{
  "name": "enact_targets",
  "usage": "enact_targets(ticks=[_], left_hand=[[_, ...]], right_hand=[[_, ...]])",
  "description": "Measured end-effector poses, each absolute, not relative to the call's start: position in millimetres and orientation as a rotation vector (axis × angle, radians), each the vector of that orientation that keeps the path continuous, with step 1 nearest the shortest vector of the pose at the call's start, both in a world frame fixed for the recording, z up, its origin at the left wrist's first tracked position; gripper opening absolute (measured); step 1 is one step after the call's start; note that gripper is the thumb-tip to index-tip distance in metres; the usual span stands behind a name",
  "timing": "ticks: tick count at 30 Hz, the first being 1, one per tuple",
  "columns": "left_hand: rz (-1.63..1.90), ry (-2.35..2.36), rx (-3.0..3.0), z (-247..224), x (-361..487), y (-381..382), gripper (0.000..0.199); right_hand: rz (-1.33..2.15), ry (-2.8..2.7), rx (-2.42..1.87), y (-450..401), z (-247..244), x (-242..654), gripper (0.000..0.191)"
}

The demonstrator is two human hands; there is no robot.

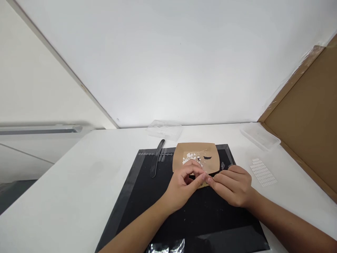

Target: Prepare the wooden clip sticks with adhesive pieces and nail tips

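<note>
My left hand (185,181) and my right hand (231,184) meet at the fingertips over the front edge of a brown paper tray (193,146). Thumb and fingers of the left are pinched together. The right is closed too, its thumb and forefinger touching the left fingertips. Whatever sits between them is too small to make out. Small white scraps (191,157) and a dark sliver (207,157) lie in the tray. Left of it, a black curved nail file (158,158) rests on the black mat (147,203), beside small clear pieces (161,157).
A sheet of small white tabs (263,172) lies on the white table right of the mat. Behind it stands a clear plastic box (260,136); a clear lid (164,130) lies at the back. A cardboard panel (310,116) borders the right. Shiny clear packaging (167,246) lies at the mat's front.
</note>
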State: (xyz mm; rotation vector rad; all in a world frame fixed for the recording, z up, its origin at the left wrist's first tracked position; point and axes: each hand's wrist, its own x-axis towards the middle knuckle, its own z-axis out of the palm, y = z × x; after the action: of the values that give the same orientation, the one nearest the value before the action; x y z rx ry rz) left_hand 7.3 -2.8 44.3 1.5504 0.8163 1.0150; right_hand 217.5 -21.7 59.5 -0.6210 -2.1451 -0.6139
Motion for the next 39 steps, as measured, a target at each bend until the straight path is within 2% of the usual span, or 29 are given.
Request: enact_targets(ticks=[8,17,22,28,32,39], left_hand=[[0.93,0.737,1.634,44.6,3.5,-2.8,0.025],[0.933,0.712,1.758,48.2,0.8,-2.3,0.017],[0.874,0.708,1.828,50.6,-0.6,-2.7,0.014],[0.832,0.677,1.79,50.8,-1.4,-1.1,0.015],[0.825,0.627,1.526,44.8,-0.3,-1.6,0.021],[0.794,0.54,1.157,37.8,3.8,-2.0,0.026]], right_hand=[[-0.504,-2.164,-0.674,-20.8,50.6,220.0,0.034],[-0.318,-2.095,-0.769,-18.1,47.3,221.8,0.012],[-0.201,-2.142,-0.756,-13.9,42.1,224.6,0.028],[-0.155,-2.146,-0.72,-14.6,43.0,224.6,0.022],[-0.048,-2.029,-0.719,-16.7,45.9,219.1,0.017],[0.08,-1.882,-0.665,-20.5,48.9,210.6,0.032]])
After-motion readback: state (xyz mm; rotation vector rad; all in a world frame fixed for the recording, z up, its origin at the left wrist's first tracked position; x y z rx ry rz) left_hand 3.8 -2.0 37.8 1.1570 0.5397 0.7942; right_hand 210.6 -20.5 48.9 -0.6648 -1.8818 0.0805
